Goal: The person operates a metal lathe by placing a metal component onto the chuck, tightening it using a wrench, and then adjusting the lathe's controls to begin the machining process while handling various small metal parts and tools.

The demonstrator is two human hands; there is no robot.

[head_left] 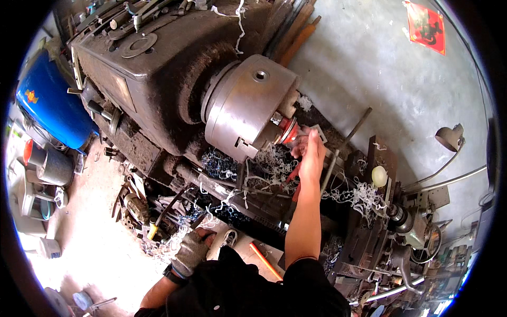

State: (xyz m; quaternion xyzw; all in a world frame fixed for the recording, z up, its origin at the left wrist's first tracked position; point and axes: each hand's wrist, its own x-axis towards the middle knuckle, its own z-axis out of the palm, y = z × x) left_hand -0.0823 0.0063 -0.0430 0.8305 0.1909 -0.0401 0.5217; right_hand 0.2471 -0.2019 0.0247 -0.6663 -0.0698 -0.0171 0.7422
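Observation:
My right hand [307,147] reaches to a red round part [288,132] at the jaw end of the large steel lathe chuck [243,103], with its fingers closed on that part. My left hand [193,246], in a grey knit glove, is low near the front of the lathe, beside tangled pale swarf; what its fingers hold, if anything, is unclear. Dark and pale curly chips [269,164] lie under the chuck. A yellow-handled tool [153,231] sits among metal pieces to the left of that hand.
The rusty headstock [153,68] carries loose bars and rings. A tailstock [417,232] and lamp [449,137] are at the right, a pale wall behind. A blue panel [53,100] and buckets [55,166] stand left. An orange bar [264,260] lies by my shoe.

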